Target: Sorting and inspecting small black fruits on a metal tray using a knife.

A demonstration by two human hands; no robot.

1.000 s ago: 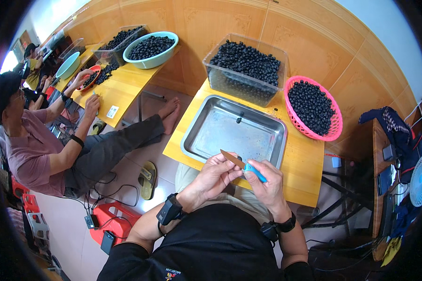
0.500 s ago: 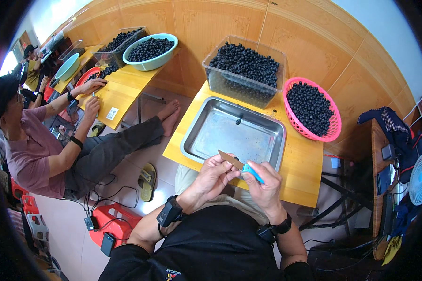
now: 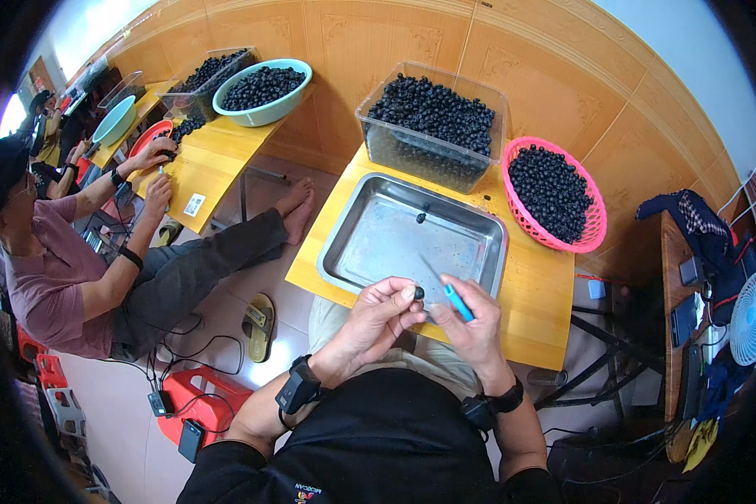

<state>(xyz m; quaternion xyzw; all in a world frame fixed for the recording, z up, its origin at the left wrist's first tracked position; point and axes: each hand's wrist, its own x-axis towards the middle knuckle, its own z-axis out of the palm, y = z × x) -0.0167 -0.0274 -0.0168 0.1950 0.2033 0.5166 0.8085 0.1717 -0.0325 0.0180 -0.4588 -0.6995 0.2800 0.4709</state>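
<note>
Standing apart now — the knife [image 3: 457, 301] from the dark fruit [image 3: 419, 293].

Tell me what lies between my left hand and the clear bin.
The tray, with dark fruit in it; the head view shows this.

A head-worn fisheye looks down closely at the hands [image 3: 379, 322].

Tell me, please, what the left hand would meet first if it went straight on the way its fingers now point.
Going right, the left hand would probably meet the right hand first, with its blue-handled knife; depth is unclear, so it might pass above or below.
</note>
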